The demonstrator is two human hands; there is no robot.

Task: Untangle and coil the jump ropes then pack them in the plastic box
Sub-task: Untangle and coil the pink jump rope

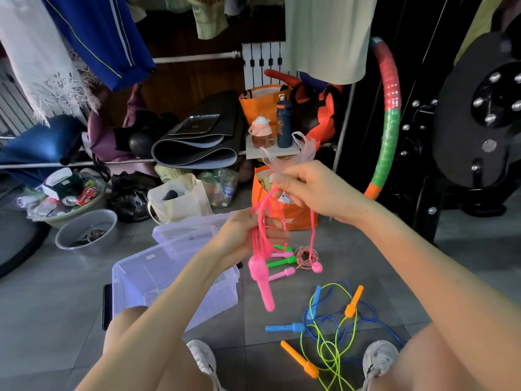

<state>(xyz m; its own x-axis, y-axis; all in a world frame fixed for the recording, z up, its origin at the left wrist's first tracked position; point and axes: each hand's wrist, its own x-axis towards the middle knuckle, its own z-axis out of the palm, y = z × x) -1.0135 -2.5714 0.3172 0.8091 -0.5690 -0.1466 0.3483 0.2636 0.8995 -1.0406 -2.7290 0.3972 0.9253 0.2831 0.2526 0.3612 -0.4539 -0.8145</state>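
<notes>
1. The pink jump rope (263, 218) is in the air between your hands, above the floor. Its thin, glossy cord is gathered into several loose loops, and one fat pink handle (262, 280) dangles below your left hand.
2. Your left hand (248, 232) is clenched round the bundle of loops. Your right hand (310, 190) pinches a strand just above it, and a single length drops from there towards a pink knob (317, 267) near the floor.
3. You look to be midway through coiling this rope. The next move calls for feeding the free length into the left hand's bundle in even loops, without twists, then tucking in the handles.
4. The clear plastic box (135, 277) stands open on the floor to your left, with its lid (180, 230) behind it. I cannot tell what lies inside.
5. By your feet, the blue and yellow-green ropes (332, 328) lie tangled together, not yet sorted. A speckled rope (306, 255) lies wound beside the knob.
</notes>
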